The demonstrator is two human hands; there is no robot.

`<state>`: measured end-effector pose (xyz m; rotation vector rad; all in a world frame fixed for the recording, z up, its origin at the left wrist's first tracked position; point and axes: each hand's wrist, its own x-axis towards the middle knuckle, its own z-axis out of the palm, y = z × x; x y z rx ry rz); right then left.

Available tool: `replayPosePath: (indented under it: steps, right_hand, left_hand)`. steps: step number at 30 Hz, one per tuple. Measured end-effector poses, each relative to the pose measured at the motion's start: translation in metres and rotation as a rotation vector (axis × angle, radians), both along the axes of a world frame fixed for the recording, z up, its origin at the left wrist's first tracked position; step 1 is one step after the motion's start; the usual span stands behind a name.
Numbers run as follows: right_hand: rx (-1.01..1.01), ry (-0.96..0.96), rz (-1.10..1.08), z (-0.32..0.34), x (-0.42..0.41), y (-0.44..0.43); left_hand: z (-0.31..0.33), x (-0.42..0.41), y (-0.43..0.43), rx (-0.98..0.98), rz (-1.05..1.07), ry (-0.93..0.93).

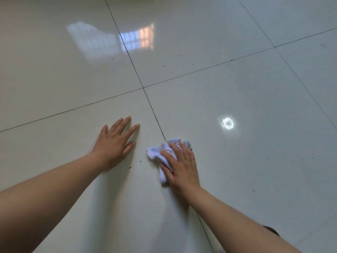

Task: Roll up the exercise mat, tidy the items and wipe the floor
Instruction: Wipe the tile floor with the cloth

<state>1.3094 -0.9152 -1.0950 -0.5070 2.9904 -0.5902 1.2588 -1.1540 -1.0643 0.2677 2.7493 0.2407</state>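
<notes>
A crumpled white cloth (157, 152) lies on the glossy pale tiled floor (237, 88), just right of a dark grout line. My right hand (179, 165) presses down on the cloth, fingers spread over it and covering its right part. My left hand (114, 145) rests flat on the tile to the left of the cloth, palm down, fingers apart, holding nothing. The exercise mat is out of view.
Small dark specks of dirt (140, 161) dot the tiles between the hands and further off near the grout crossing (143, 88). A bright round light reflection (227, 123) shines right of the cloth. A window reflection (127, 39) shows at the far side.
</notes>
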Motion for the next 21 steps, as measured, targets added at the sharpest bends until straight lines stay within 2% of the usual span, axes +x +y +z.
replayPosePath:
  steps: [7, 13, 19, 21]
  right_hand:
    - [0.012, -0.034, -0.092, 0.002, -0.033, -0.026]
    - [0.011, -0.08, -0.142, 0.007, -0.114, -0.072]
    - [0.009, -0.142, -0.245, 0.012, -0.171, -0.114]
    - [0.021, -0.133, -0.217, 0.013, -0.172, -0.122]
  left_hand:
    - [0.0, 0.002, -0.024, -0.043, 0.082, 0.018]
    - [-0.002, -0.005, -0.036, -0.114, 0.357, -0.087]
    - [-0.005, -0.005, -0.036, -0.09, 0.378, -0.114]
    - [-0.005, -0.004, -0.035, -0.084, 0.384, -0.108]
